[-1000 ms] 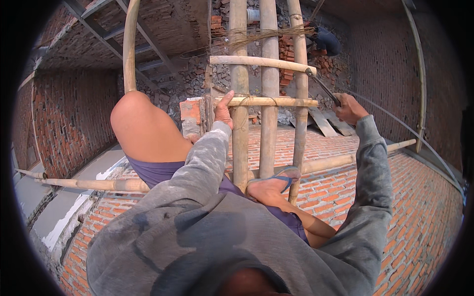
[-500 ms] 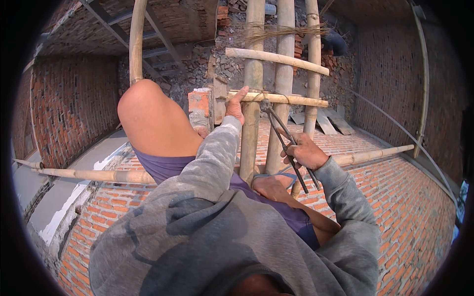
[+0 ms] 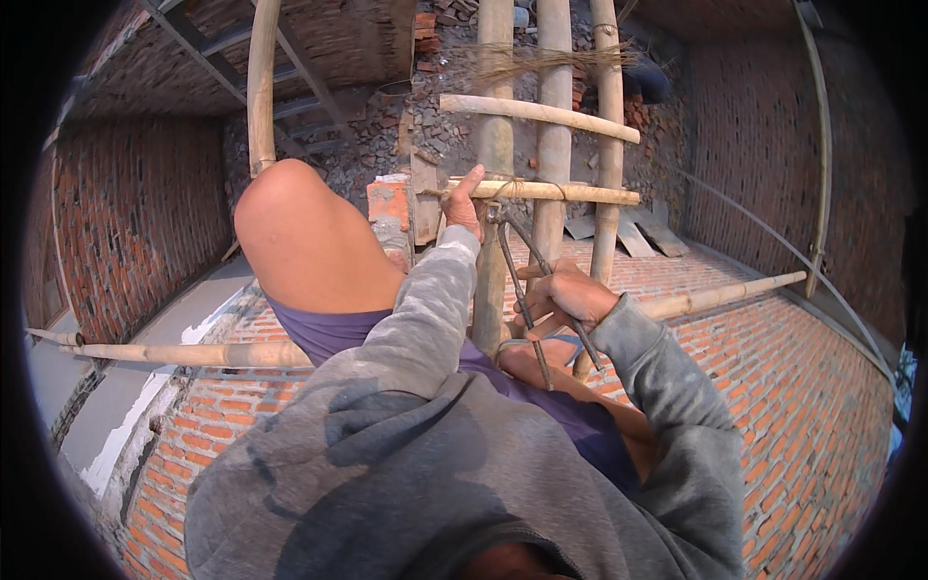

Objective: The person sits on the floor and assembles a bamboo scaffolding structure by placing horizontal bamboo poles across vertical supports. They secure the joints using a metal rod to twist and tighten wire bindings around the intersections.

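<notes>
My left hand (image 3: 462, 205) is closed around the left end of a short split-bamboo crosspiece (image 3: 580, 194), its thumb pointing up. That piece lies across several upright bamboo poles (image 3: 495, 135), with thin wire (image 3: 516, 186) looped around it at the nearest pole. Dark long-handled pincers (image 3: 497, 215) are in my right hand (image 3: 572, 296), their handles spread apart and their head just below the crosspiece by the left pole. Some fingers of that hand reach between the handles. Whether the jaws touch the wire, I cannot tell.
A second split-bamboo crosspiece (image 3: 541, 114) and a fibre lashing (image 3: 551, 62) lie farther along the poles. Horizontal bamboo (image 3: 222, 355) runs beside my bent leg. Brick walls (image 3: 135, 208) surround me. A ladder (image 3: 232, 43), rubble (image 3: 372, 126) and boards (image 3: 633, 237) are below.
The pincers' head has dropped slightly down and left from the wired joint, and the handles have swung left. My right hand's fingers have loosened. My left hand stays on the crosspiece.
</notes>
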Available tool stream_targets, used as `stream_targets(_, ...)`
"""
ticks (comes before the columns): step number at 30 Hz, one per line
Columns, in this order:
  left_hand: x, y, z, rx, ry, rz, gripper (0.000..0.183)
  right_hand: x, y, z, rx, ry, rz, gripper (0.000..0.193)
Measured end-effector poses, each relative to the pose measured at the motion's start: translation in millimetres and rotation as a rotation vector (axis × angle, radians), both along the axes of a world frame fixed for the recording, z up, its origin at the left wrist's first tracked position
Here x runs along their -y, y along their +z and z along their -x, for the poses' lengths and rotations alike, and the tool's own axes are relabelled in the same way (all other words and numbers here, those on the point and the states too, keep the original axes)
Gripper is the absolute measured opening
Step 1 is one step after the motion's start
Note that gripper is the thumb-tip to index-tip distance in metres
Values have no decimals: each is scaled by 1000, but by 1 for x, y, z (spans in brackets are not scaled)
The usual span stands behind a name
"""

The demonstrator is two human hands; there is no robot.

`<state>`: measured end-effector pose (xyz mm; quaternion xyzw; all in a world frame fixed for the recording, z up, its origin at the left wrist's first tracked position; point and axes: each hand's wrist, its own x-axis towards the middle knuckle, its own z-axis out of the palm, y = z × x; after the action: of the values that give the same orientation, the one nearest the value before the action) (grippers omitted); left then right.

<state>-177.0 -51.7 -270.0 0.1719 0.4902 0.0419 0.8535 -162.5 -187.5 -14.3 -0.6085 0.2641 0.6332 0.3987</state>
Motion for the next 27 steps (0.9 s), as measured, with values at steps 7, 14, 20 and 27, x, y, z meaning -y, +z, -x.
stream_targets(7, 0, 20, -5, -38, 21, -18, 44, -7, -1, -13, -3, 122, 59, 51)
stream_targets(14, 0, 18, -8, -9, 58, 48, 40, -43, 5, -29, -31, 202, -8, 34)
stream_targets(20, -1, 19, -8, -29, 18, 15, 47, -39, 17, -23, 50, 306, 110, 27)
stream_targets(27, -1, 24, -6, -31, -2, -2, 45, -4, 2, 3, 40, 170, 44, 24)
